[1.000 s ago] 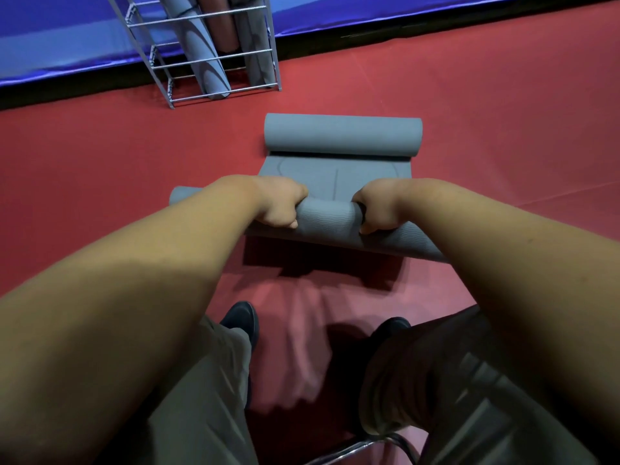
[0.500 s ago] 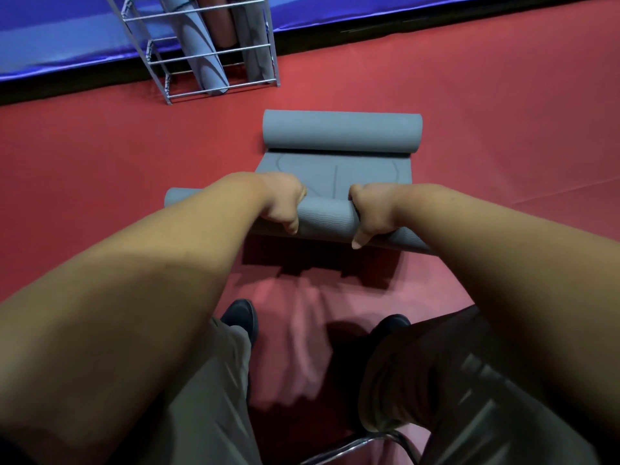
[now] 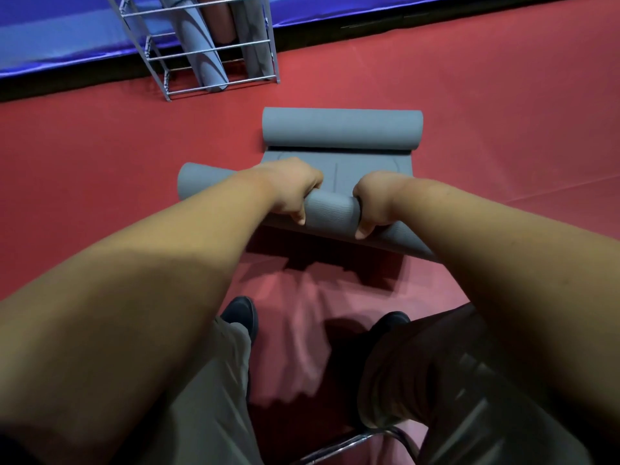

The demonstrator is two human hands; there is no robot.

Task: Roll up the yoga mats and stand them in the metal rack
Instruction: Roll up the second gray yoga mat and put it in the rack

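Cropped and obstructed items
Top of metal rack point(image 3: 208, 50) cropped by frame edge; near roll point(image 3: 330, 212) right end hidden under right forearm point(image 3: 486, 246).

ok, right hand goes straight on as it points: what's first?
Probably the left hand: the right hand, gripping the near roll, angles inward toward it across a small gap. If it clears that, the far roll. Depth unclear.

The near roll point(image 3: 330, 209) has turned slightly onward under the left grip point(image 3: 295, 193) and right grip point(image 3: 375, 203), covering more of the flat strip point(image 3: 369, 162) beyond them. The right grip's thumb point(image 3: 361, 232), tucked a second ago, now points down the roll's near face.
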